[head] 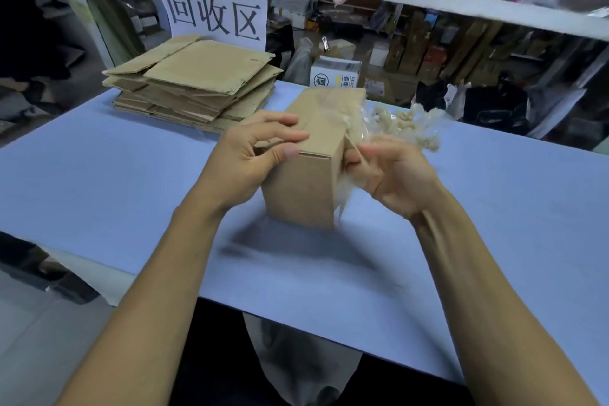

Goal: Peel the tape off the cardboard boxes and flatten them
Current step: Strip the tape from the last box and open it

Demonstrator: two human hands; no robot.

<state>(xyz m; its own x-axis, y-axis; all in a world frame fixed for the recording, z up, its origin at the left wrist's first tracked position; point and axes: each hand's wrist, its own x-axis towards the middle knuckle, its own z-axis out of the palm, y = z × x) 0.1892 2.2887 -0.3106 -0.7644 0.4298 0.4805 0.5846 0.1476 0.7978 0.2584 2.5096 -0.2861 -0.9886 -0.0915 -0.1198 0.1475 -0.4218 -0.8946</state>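
Observation:
A small brown cardboard box (306, 181) stands upright on the blue table (99, 175), in the middle of the view. My left hand (253, 148) grips its top left edge, thumb on the near corner and fingers over the top. My right hand (389, 171) is at the box's right side and pinches a strip of clear tape (354, 145) that still hangs from the box. A loose tape end (341, 198) dangles down the right face. The right hand is blurred.
A stack of flattened cardboard boxes (194, 82) lies at the table's far left, under a paper sign (211, 0). A crumpled heap of peeled tape (415, 125) sits behind my right hand. Cluttered shelves stand beyond the table.

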